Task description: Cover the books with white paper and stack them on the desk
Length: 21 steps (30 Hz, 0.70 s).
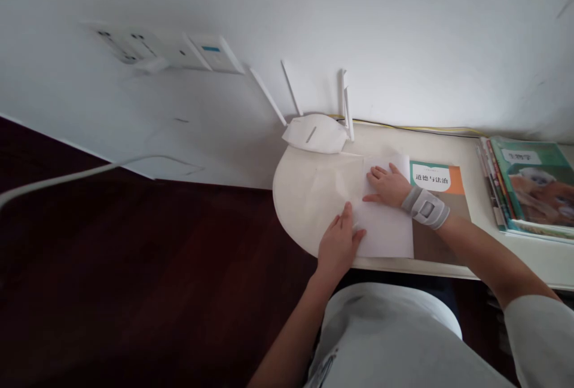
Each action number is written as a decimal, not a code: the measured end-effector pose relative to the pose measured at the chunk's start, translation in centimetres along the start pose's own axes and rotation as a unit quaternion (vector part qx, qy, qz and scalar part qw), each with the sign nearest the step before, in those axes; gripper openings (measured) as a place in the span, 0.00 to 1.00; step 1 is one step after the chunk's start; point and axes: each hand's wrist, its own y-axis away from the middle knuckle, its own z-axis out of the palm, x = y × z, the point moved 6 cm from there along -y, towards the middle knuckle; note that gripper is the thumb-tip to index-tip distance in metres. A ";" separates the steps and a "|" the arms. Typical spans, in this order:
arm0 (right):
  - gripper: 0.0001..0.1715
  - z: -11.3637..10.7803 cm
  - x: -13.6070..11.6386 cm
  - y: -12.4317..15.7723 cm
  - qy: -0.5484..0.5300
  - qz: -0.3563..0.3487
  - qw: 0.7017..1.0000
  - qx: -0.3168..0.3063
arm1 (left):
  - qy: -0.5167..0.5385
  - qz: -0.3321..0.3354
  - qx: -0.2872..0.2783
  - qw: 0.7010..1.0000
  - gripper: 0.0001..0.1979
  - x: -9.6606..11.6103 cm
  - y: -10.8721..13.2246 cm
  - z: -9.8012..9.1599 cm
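A white sheet of paper (385, 229) lies on the pale desk (300, 196), partly over a book with a white, orange and brown cover (442, 188). My left hand (338, 244) rests flat on the sheet's lower left corner, fingers stretched out. My right hand (385, 186), with a grey brace on the wrist, lies flat on the sheet's upper part, fingers spread and pointing left. Neither hand holds anything.
A white router (314, 132) with several antennas stands at the back of the desk by the wall. A stack of books (524, 188) lies at the right. Wall sockets (170, 50) are at upper left. A white cable (58, 180) crosses over dark floor at left.
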 end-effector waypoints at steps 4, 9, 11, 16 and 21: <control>0.40 0.0 -0.9 -0.3 -0.006 -0.053 0.998 -0.026 | -0.020 0.012 0.014 1.000 0.29 0.2 0.0 0.0; 0.40 -0.7 -2.3 0.8 -0.009 -0.089 0.996 -0.029 | -0.045 0.029 0.025 0.998 0.26 0.2 0.0 0.3; 0.39 -1.2 -3.5 3.0 0.002 -0.117 0.993 -0.013 | -0.048 0.034 0.029 0.998 0.26 0.3 0.0 0.3; 0.39 -1.5 -6.9 10.2 0.058 -0.176 0.982 0.028 | -0.053 0.043 0.038 0.997 0.25 0.5 0.0 0.3; 0.17 -1.6 -8.0 11.8 0.086 -0.132 0.983 0.094 | -0.042 0.044 0.056 0.997 0.24 0.5 0.0 0.0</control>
